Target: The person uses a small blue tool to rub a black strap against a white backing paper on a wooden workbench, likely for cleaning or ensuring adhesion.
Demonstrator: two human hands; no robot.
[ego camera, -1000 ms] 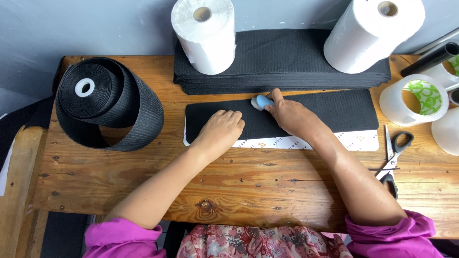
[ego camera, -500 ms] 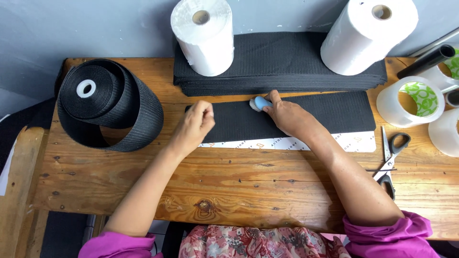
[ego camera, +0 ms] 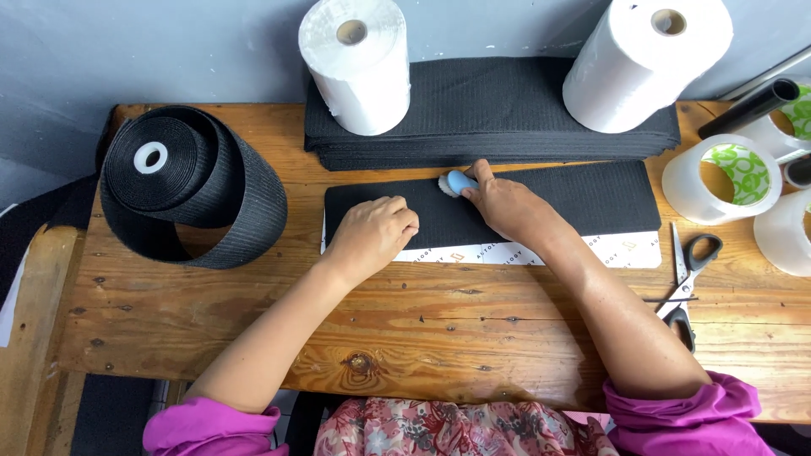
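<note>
— What are your fingers doing?

— My right hand pinches a small blue tool between thumb and fingertips, its pale end touching the black strip near the strip's far edge. My left hand lies on the strip's left part, fingers curled in and pressed together, knuckles up, holding nothing.

— Where does the strip lie?

— Flat across the middle of the desk, on a white backing that shows along its near edge.

— Anything hard to make out?

— The tool's pale end is too small to tell what it is. My hands cover the middle of the strip. At right, the tape rolls are cut off by the frame's edge.

— And room to move?

— Behind the strip, a stack of black strips sits close, with two white rolls on it. A big black coil stands to the left, scissors to the right. The near desk is bare wood.
</note>
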